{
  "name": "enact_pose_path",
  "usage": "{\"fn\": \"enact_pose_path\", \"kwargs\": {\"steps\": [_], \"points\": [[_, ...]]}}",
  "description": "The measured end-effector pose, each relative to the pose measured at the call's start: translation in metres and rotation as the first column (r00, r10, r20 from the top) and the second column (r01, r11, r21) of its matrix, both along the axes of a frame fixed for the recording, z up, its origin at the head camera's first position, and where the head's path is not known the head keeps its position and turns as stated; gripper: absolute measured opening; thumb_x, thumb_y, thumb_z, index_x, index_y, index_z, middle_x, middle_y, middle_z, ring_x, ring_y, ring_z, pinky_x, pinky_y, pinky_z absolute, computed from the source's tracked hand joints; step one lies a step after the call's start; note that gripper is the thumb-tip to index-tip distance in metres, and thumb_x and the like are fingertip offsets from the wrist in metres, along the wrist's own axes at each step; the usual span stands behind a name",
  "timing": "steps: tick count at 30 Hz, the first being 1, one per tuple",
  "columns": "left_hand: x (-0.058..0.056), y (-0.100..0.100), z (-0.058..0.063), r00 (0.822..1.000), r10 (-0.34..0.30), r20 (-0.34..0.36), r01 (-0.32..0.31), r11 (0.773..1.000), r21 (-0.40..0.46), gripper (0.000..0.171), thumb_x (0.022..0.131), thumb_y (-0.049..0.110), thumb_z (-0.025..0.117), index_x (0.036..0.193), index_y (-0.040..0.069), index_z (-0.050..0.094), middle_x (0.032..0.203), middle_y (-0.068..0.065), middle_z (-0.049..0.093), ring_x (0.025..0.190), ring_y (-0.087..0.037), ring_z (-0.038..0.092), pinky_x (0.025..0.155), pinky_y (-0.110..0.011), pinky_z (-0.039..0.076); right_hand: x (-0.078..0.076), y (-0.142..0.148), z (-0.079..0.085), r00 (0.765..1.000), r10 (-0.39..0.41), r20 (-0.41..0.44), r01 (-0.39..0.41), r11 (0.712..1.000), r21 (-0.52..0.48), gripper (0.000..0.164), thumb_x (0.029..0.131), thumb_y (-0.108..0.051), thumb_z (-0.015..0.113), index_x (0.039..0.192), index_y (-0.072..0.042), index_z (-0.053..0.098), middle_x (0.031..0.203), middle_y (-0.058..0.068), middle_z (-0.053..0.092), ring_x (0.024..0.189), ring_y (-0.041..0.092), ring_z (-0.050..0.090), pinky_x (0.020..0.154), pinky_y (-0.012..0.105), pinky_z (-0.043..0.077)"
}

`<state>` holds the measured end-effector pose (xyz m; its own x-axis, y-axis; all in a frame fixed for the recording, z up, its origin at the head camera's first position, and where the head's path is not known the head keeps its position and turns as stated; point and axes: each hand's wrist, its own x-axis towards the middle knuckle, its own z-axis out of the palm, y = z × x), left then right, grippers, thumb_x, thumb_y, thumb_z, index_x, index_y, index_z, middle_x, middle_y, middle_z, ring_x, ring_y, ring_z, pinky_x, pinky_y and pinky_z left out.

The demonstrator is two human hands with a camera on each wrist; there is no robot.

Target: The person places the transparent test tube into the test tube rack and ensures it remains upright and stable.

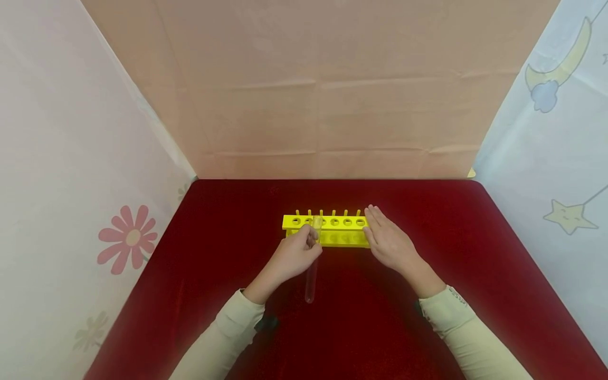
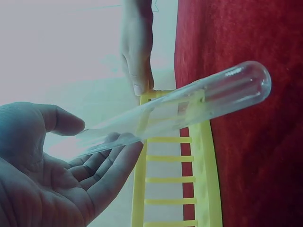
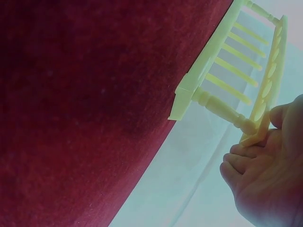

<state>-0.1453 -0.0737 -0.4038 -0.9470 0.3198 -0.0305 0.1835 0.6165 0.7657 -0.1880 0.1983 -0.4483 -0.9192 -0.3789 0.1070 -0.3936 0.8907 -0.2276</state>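
A clear test tube (image 1: 311, 282) is held in my left hand (image 1: 296, 252), between the thumb and fingers. It slants, with its rounded end low and towards me and its upper end in front of the rack. In the left wrist view the rounded end of the tube (image 2: 236, 90) points away from the palm (image 2: 52, 184). Behind it stands a yellow test tube rack (image 1: 344, 238) with a row of holes and a row of pegs along the back. My right hand (image 1: 391, 244) grips the rack's right end; in the right wrist view thumb and fingers (image 3: 239, 163) lie about the top board's corner.
The rack stands on a table covered in dark red cloth (image 1: 370, 327). A tan sheet (image 1: 313, 105) hangs behind the table. Pale printed sheets flank it, with a pink flower (image 1: 133, 237) on the left and a star (image 1: 570, 216) on the right.
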Motion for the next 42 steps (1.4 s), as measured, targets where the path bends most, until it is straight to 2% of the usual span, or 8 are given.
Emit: {"fn": "enact_pose_path", "kwargs": {"steps": [5, 13, 18, 33, 42], "points": [[-0.003, 0.002, 0.003, 1.000, 0.004, -0.002, -0.004, 1.000, 0.013, 0.027, 0.097, 0.024, 0.058, 0.119, 0.008, 0.058, 0.093, -0.001, 0.063, 0.071, -0.016, 0.055, 0.063, -0.030, 0.049, 0.000, 0.000, -0.001, 1.000, 0.001, -0.005, -0.001, 1.000, 0.001, 0.063, 0.106, -0.025, 0.047, 0.155, 0.007, 0.026, 0.163, 0.023, 0.027, 0.153, 0.037, 0.022, 0.120, 0.052, 0.027], [-0.008, 0.006, 0.005, 1.000, 0.024, -0.014, -0.023, 0.999, 0.040, 0.024, 0.096, 0.022, 0.056, 0.116, 0.008, 0.056, 0.094, -0.002, 0.064, 0.070, -0.017, 0.054, 0.059, -0.029, 0.047, -0.001, 0.000, -0.001, 1.000, 0.006, -0.012, -0.006, 1.000, -0.003, 0.063, 0.106, -0.025, 0.048, 0.155, 0.007, 0.027, 0.163, 0.024, 0.027, 0.152, 0.037, 0.023, 0.120, 0.051, 0.026], [-0.011, 0.008, 0.007, 0.999, 0.028, -0.036, -0.026, 0.998, 0.052, 0.022, 0.097, 0.024, 0.055, 0.116, 0.011, 0.056, 0.100, -0.002, 0.065, 0.078, -0.017, 0.058, 0.064, -0.031, 0.049, -0.002, -0.001, -0.001, 1.000, 0.003, -0.013, -0.003, 1.000, -0.003, 0.062, 0.106, -0.025, 0.047, 0.155, 0.007, 0.027, 0.163, 0.024, 0.027, 0.153, 0.037, 0.022, 0.120, 0.052, 0.026], [-0.016, 0.016, 0.024, 0.998, 0.018, -0.067, -0.012, 0.997, 0.081, 0.024, 0.099, 0.023, 0.054, 0.119, 0.010, 0.054, 0.103, -0.002, 0.064, 0.087, -0.018, 0.060, 0.067, -0.030, 0.051, -0.003, -0.001, -0.003, 1.000, 0.004, -0.011, -0.004, 1.000, -0.003, 0.062, 0.106, -0.025, 0.048, 0.155, 0.006, 0.027, 0.163, 0.024, 0.027, 0.152, 0.037, 0.022, 0.120, 0.052, 0.027], [-0.021, 0.017, 0.028, 0.998, 0.018, -0.067, -0.011, 0.995, 0.099, 0.023, 0.100, 0.025, 0.054, 0.118, 0.011, 0.053, 0.101, -0.002, 0.062, 0.088, -0.019, 0.059, 0.068, -0.031, 0.050, -0.005, -0.002, -0.005, 1.000, 0.003, -0.014, -0.003, 1.000, -0.005, 0.062, 0.106, -0.025, 0.047, 0.156, 0.006, 0.027, 0.163, 0.023, 0.027, 0.153, 0.036, 0.022, 0.120, 0.052, 0.027]]}}
